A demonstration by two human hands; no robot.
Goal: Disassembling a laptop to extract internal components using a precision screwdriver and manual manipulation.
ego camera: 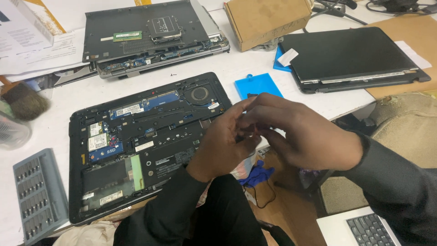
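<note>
An opened black laptop [136,141] lies bottom-up on the white table [255,64], its circuit boards, fan and memory exposed. My left hand [225,141] and my right hand [300,132] meet just past the laptop's right edge, fingertips pinched together around something tiny that I cannot make out. Both wrists wear dark sleeves. A blue plastic tray [257,85] sits just behind my fingers.
A second dismantled laptop [150,36] lies at the back, a closed black laptop [350,59] at the right, and a cardboard box [266,20] between them. A grey screwdriver bit case [38,193] and a brush [22,100] sit left. A keyboard [364,228] shows bottom right.
</note>
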